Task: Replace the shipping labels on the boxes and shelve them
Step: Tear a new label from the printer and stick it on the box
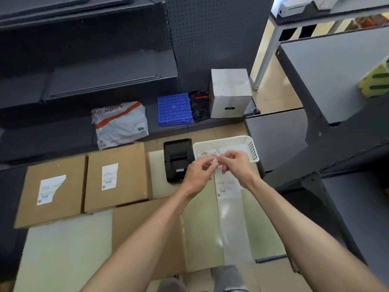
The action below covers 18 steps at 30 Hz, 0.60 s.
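Two brown cardboard boxes lie side by side on the floor at the left. The left box (52,192) carries a torn white label (50,189), and the right box (116,175) a whole label (109,176). A third brown box (145,230) lies under my left forearm. My left hand (197,170) and my right hand (234,164) meet over a white basket (251,147), both pinching the top end of a long white label strip (230,211). The strip hangs down from my fingers toward me.
A black label printer (177,160) sits left of the basket. Dark shelves (94,81) fill the back left, with a grey mailer bag (120,124), a blue plastic crate (174,109) and a white box (230,93) along their base. Pale green mats (63,256) cover the floor.
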Available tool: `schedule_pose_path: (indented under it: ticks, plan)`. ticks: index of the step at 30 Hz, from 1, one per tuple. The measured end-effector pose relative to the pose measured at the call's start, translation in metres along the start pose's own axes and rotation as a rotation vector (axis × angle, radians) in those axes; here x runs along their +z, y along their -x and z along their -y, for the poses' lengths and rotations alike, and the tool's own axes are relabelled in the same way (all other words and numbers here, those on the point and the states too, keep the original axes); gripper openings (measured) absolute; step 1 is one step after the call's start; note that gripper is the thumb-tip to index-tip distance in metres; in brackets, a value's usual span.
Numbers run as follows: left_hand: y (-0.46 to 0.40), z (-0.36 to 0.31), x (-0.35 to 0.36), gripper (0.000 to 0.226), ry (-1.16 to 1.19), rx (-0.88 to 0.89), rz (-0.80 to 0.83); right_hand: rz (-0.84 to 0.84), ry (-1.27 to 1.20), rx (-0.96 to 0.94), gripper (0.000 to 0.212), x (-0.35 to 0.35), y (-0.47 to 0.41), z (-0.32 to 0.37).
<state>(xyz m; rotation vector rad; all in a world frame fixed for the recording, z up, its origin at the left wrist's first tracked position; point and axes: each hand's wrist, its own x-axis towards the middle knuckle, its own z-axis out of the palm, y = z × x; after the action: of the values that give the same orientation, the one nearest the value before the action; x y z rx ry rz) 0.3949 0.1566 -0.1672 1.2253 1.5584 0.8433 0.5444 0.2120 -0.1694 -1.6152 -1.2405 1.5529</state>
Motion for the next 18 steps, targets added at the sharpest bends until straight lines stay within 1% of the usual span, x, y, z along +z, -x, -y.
schedule_pose_path:
  ticks: [2, 4, 5, 8, 11, 14, 18]
  plan:
    - [-0.006, 0.005, 0.003, 0.019, 0.052, -0.056, -0.091, -0.004, 0.048, -0.001, 0.008, 0.003, -0.019, -0.01]
    - [-0.013, 0.012, 0.004, 0.027, 0.028, -0.106, -0.124, -0.034, 0.157, -0.021, 0.007, 0.004, -0.039, -0.022]
    - [-0.017, 0.018, 0.004, 0.031, -0.028, -0.126, -0.12, -0.065, 0.225, -0.029, 0.006, 0.002, -0.049, -0.027]
    - [-0.024, 0.041, 0.007, 0.022, -0.184, -0.187, -0.09, -0.164, 0.349, -0.037, 0.005, -0.006, -0.079, -0.038]
    - [-0.02, 0.066, 0.012, 0.025, -0.177, -0.283, -0.054, -0.179, 0.399, -0.004, 0.002, -0.01, -0.101, -0.046]
    - [-0.016, 0.084, 0.017, 0.02, -0.187, -0.327, -0.043, -0.176, 0.433, -0.017, 0.012, -0.012, -0.113, -0.05]
    - [-0.016, 0.095, 0.023, 0.02, -0.22, -0.355, -0.048, -0.16, 0.441, -0.036, 0.016, -0.015, -0.112, -0.05]
